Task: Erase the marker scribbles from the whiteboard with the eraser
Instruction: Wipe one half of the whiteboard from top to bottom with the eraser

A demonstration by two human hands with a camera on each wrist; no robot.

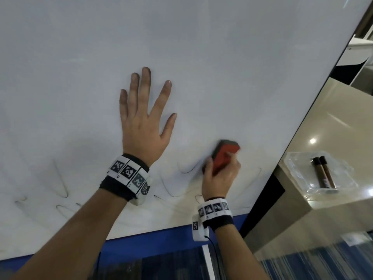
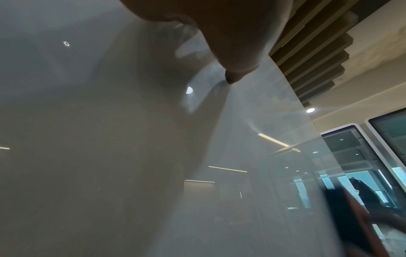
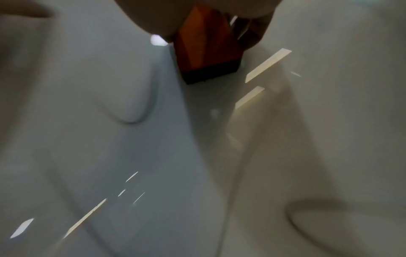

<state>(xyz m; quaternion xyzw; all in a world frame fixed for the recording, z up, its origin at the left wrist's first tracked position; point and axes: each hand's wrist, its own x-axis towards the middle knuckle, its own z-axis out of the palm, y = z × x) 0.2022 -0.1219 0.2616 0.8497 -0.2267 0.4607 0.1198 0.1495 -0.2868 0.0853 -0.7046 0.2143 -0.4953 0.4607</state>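
The whiteboard [image 1: 181,47] fills most of the head view. Thin black scribbles [image 1: 60,186] loop along its lower part. My right hand [image 1: 220,176] grips a red eraser [image 1: 224,156] with a dark felt side, pressed against the board among the scribbles at lower right. The right wrist view shows the eraser [image 3: 206,50] on the board beside a curved scribble [image 3: 134,118]. My left hand [image 1: 143,118] lies flat on the board with fingers spread, up and left of the eraser. Its thumb tip [image 2: 232,76] touches the board [image 2: 110,139] in the left wrist view.
A blue strip [image 1: 141,239] runs under the board's lower edge. To the right stands a beige counter [image 1: 327,122] with a clear tray [image 1: 321,174] holding two brown markers [image 1: 323,172]. The board's dark right edge [image 1: 314,102] runs diagonally.
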